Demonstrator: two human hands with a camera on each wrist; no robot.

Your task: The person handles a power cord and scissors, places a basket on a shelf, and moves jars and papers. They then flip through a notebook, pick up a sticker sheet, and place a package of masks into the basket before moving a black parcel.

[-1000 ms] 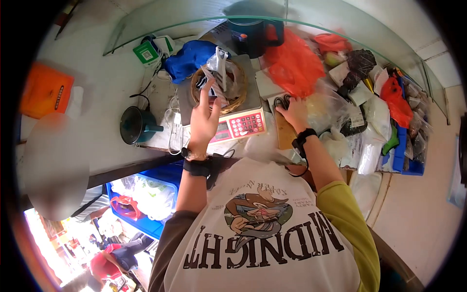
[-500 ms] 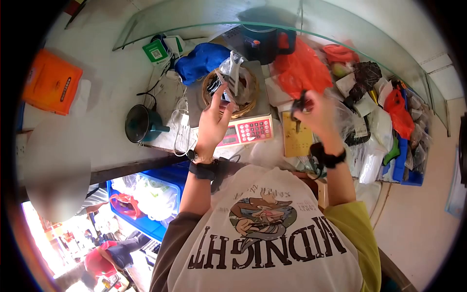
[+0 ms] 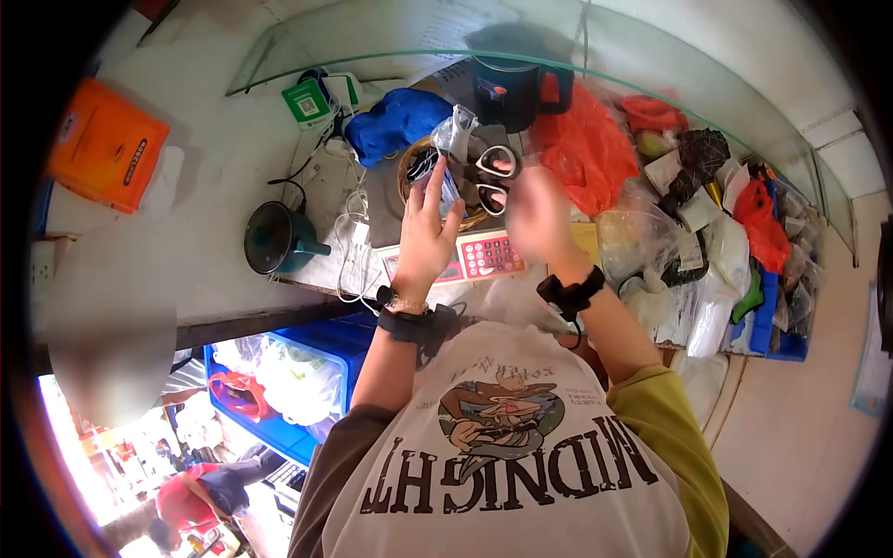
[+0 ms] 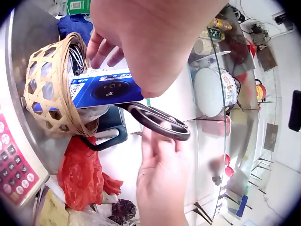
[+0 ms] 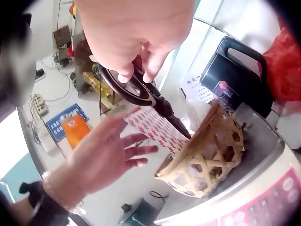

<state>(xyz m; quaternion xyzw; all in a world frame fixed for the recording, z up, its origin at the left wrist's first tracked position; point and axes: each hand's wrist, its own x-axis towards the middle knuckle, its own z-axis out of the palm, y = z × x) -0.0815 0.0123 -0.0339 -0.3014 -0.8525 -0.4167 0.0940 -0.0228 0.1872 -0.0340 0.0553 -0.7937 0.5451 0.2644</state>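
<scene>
My right hand [image 3: 539, 219] holds a pair of scissors [image 5: 164, 107] by the black and white handles. The blades point down toward the rim of a woven bamboo basket [image 5: 218, 150], overlapping a card there in the right wrist view. That payment card [image 4: 106, 92] is blue with a QR code on one side, and red-and-white patterned on the other. It slants up out of the basket. My left hand [image 3: 428, 244] holds its outer end, thumb on the blue side, other fingers fairly straight in the right wrist view. Inside the basket, other items are mostly hidden.
The basket stands on a scale [image 3: 493, 255] with a red keypad. Behind are a dark kettle [image 3: 507, 98] and a glass panel. Red bags [image 3: 586, 153] and plastic packets crowd the right. A blue cloth [image 3: 395, 126], white cables and a small pot [image 3: 279, 239] lie leftward.
My right hand has picked up the scissors from the counter right of the scale and brought them left to the basket. My left hand stays by the basket.
</scene>
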